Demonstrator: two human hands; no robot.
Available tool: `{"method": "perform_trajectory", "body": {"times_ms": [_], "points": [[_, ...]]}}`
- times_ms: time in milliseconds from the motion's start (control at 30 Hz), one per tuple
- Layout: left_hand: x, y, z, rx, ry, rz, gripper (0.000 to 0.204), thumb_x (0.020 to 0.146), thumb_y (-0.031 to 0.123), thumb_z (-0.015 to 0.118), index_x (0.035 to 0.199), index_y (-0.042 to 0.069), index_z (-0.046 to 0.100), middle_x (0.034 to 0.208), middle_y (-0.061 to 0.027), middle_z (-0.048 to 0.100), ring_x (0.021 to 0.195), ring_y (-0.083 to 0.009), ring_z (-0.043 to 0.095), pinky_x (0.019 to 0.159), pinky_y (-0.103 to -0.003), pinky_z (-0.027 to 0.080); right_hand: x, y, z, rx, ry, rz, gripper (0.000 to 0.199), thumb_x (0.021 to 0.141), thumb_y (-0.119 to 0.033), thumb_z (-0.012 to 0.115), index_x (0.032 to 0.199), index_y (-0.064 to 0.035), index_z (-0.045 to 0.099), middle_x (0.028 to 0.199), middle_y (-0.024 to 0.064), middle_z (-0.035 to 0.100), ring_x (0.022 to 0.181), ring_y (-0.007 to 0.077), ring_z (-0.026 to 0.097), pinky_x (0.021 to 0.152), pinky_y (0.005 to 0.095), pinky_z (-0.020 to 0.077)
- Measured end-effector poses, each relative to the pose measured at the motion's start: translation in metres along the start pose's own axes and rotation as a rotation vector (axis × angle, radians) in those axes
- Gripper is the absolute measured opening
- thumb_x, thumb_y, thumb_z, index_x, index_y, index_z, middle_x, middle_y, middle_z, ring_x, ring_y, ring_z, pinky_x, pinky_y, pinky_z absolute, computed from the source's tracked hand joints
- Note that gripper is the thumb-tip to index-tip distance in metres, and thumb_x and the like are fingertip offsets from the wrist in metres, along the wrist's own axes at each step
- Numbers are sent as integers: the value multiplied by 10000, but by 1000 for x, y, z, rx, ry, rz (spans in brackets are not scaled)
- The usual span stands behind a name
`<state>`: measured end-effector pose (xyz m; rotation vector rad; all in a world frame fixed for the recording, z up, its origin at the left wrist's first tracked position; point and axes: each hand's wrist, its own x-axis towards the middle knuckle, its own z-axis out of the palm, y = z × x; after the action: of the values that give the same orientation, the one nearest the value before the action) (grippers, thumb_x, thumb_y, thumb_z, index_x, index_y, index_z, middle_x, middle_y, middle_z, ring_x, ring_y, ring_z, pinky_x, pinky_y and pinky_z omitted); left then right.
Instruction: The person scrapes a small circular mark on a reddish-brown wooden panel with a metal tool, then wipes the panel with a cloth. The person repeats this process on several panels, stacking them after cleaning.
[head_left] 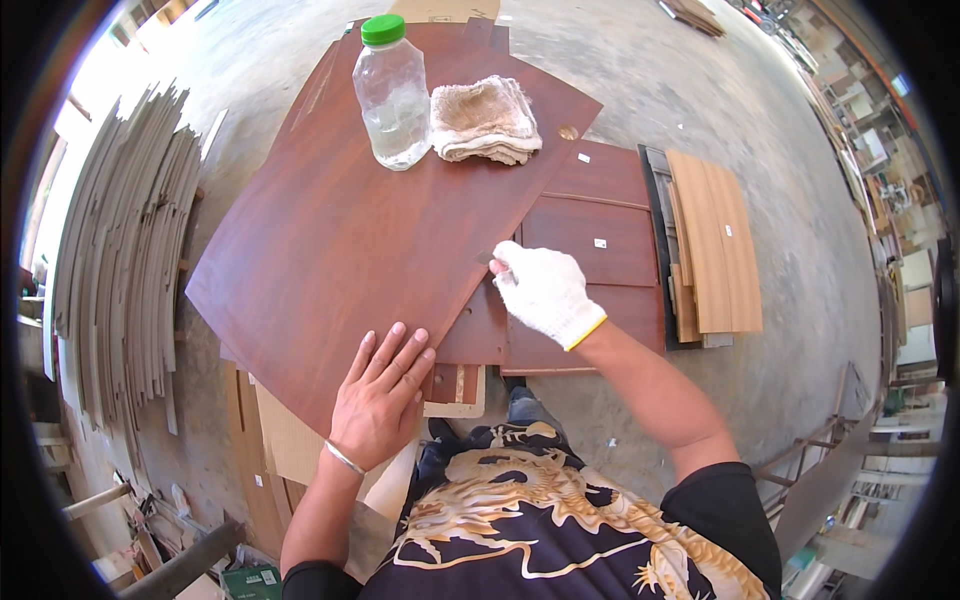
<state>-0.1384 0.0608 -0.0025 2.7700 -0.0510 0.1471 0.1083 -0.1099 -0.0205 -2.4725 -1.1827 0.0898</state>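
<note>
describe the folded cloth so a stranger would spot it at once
Find the large reddish-brown panel under the person's bare left hand. Toward its far end stands a clear bottle with a green cap, and just right of that lies the folded cloth. It is the beige, layered fabric pad, unlike the transparent, upright bottle beside it.

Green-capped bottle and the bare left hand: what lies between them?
In the head view, only a bare stretch of reddish-brown panel separates the green-capped bottle from the left hand.
</note>
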Motion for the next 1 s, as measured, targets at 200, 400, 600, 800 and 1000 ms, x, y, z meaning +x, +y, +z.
{"method": "perform_trajectory", "body": {"times_ms": [200,400,600,800,1000], "points": [[0,-2,2,-4,28,8,535,938,67,641,1472,48,626,1625,-123,527,1565,-348,404,1316,-542,258,16,10,-11,-20,-5,111,247,1067,-333,545,1013,-126,669,832,179,746,799,428,730,718,565,558],[-5,-7,4,-79,95,31,492,933,42,641,1424,14,652,1578,-146,568,1543,-367,432,1303,-540,296,8,5,-4,-24,-5,87,214,1056,-314,571,1011,-121,653,814,179,728,796,442,711,714,559,551],[-12,-16,9,-254,309,-59,406,900,-66,585,1288,-49,705,1455,-204,650,1495,-412,487,1269,-543,361,-19,-32,11,-28,-31,59,164,1041,-270,613,991,-115,627,759,163,693,751,420,694,668,529,532],[-14,-22,14,-391,475,-190,449,884,-126,504,1291,-65,685,1412,-227,662,1506,-439,467,1230,-522,405,-35,-58,18,-50,-24,45,159,1042,-265,625,991,-115,632,722,168,675,725,418,690,651,533,528],[-12,-29,18,-584,542,-221,510,887,-171,440,1326,-53,671,1446,-204,655,1545,-408,432,1247,-463,388,-56,-88,25,-32,-38,12,145,1033,-265,644,1003,-123,638,709,159,672,715,401,698,634,517,534]]}}
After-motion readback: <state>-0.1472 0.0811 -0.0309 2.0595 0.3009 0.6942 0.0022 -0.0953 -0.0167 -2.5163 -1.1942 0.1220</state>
